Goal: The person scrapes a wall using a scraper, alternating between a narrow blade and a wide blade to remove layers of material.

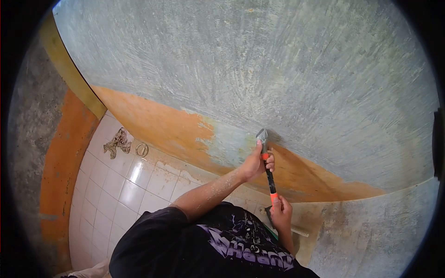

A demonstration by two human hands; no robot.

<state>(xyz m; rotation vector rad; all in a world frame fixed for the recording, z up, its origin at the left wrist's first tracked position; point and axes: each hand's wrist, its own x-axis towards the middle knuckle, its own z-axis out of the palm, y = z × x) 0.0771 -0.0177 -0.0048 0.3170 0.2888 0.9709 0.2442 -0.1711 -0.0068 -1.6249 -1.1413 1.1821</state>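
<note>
Both my hands hold a long-handled scraper with a black and orange handle and a grey metal head. My left hand is closed around the upper part, just below the head. My right hand grips the orange lower end near my body. The scraper's head is at the wall, by the border between bare grey surface and orange paint. Whether its blade touches the wall is hard to tell. Pale specks of dust cover my left forearm.
A crumpled cloth and a ring-shaped object lie on the white tiled floor to the left. Debris lines the wall's foot. A short pale pipe sticks out beside my right forearm. Another wall rises at the right.
</note>
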